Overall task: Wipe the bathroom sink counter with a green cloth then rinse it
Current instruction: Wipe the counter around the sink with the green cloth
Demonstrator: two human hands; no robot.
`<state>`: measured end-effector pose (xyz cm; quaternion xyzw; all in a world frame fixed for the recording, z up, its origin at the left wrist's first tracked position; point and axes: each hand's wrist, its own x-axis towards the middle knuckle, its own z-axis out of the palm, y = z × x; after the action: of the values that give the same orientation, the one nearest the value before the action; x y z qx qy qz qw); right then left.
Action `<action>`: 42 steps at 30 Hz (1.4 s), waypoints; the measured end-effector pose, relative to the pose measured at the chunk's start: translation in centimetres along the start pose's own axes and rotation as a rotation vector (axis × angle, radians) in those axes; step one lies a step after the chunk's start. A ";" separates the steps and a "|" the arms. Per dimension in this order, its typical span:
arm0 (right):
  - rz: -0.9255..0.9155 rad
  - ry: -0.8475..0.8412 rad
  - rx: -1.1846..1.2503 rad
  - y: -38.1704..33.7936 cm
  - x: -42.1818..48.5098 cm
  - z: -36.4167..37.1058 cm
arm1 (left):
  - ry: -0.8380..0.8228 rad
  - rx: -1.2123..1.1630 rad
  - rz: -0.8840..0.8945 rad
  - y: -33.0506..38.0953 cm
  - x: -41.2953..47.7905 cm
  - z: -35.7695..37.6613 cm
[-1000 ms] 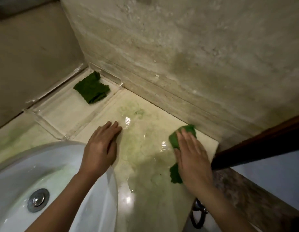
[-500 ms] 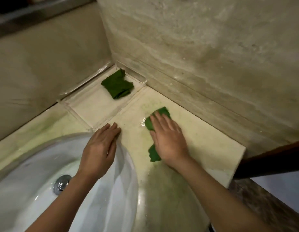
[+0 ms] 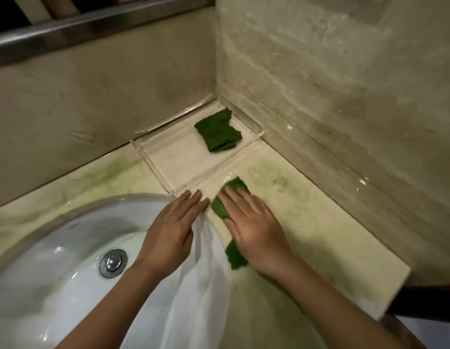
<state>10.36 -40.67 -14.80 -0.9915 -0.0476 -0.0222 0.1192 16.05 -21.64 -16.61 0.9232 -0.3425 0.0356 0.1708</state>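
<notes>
My right hand [image 3: 254, 227] lies flat with straight fingers on a green cloth [image 3: 236, 185], pressing it onto the pale stone counter [image 3: 319, 222] beside the sink. Bits of the cloth show past my fingertips and under my wrist. My left hand [image 3: 171, 230] rests flat on the rim of the white sink [image 3: 68, 260], its fingertips almost touching the right hand. Greenish stains mark the counter to the right of the cloth.
A clear tray [image 3: 153, 157] sits in the back corner with a second green cloth [image 3: 217, 132] in it. The sink has a chrome drain [image 3: 112, 262]. Stone walls close the back and right; the counter ends at its right edge [image 3: 395, 293]. A metal rail [image 3: 93, 23] runs above.
My right hand has slid the cloth leftward across the counter, from the right edge to beside my left hand. The left hand has stayed on the sink rim.
</notes>
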 end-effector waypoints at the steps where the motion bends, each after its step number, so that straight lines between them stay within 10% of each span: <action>1: 0.003 -0.020 0.026 0.8 -1.5 -0.7 | -0.005 0.007 0.000 -0.2 -0.1 -0.2; 6: 0.226 0.013 0.012 5.4 2.4 -1.7 | 0.015 0.007 -0.043 -1.1 -0.1 -0.7; 12: -0.063 -0.094 0.075 -0.4 -2.8 -0.5 | 0.008 -0.026 -0.061 -0.6 -0.6 -0.4; 18: 0.250 0.030 -0.001 5.3 -1.5 -2.1 | 0.008 -0.056 -0.013 1.3 0.3 -0.6; 23: -0.060 -0.080 0.046 -0.4 -9.0 -1.1 | -0.037 -0.090 -0.031 2.9 -0.1 0.0; 29: 0.327 0.045 0.038 5.8 -7.6 -2.2 | -0.068 -0.089 0.025 5.3 -0.1 0.2; 34: -0.021 -0.026 -0.002 -0.5 -13.1 -0.9 | -0.127 -0.087 0.043 6.8 -1.2 0.6; 42: 0.346 0.060 -0.059 6.4 -12.6 -2.8 | -0.144 -0.151 0.020 6.0 -1.6 0.9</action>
<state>-1.57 -48.66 -14.27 -0.9868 0.1280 -0.0321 0.0935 10.89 -25.24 -16.01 0.9043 -0.3650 -0.0548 0.2144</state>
